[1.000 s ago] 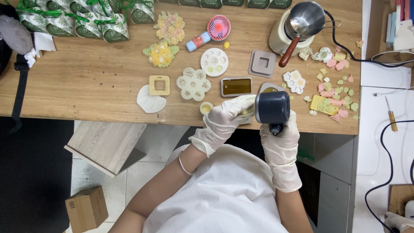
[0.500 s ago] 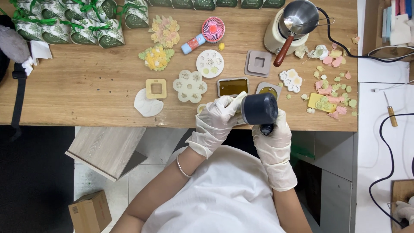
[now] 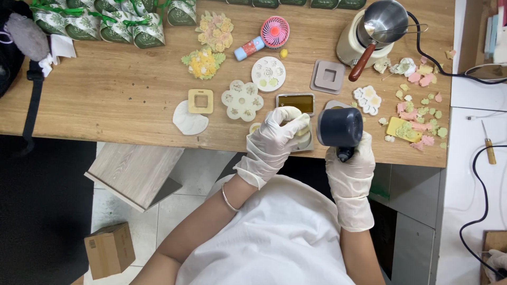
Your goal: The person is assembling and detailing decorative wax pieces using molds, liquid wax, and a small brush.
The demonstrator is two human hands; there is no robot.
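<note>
I see the dark blue tool (image 3: 340, 126) at the near edge of the wooden surface (image 3: 105, 95), its round head up, gripped by the handle in my gloved right hand (image 3: 349, 169). Just beside it, my gloved left hand (image 3: 277, 134) is curled around a pale yellow piece (image 3: 302, 132) over a grey tray (image 3: 306, 145). Beyond them lie a small tin (image 3: 296, 103), a flower-shaped mould (image 3: 242, 100) and a square grey mould (image 3: 328, 77). Pastel crumbs (image 3: 420, 113) are scattered to the right, below the pot (image 3: 369, 31).
</note>
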